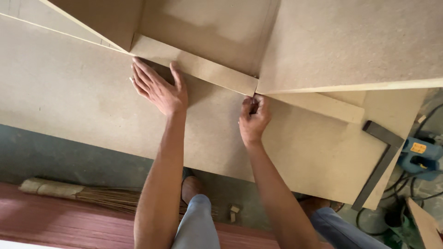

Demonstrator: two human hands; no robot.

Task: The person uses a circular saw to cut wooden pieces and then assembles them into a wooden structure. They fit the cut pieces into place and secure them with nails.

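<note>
My left hand (159, 87) lies flat and open on a large brown fibreboard sheet (69, 97), fingertips against the lower edge of a narrow fibreboard strip (194, 64). My right hand (253, 117) is curled with its fingertips pinched at the strip's right end, where it meets the corner of an upright fibreboard panel (350, 46). Whether something small sits between those fingers is hidden. The strip and panels form an open box shape (207, 23) standing on the sheet.
A dark metal try square (380, 161) lies near the sheet's right edge. A blue power tool (420, 157) with black cables sits on the floor at right. A broom (74, 191) lies on the floor below the sheet, beside reddish boards (55, 226).
</note>
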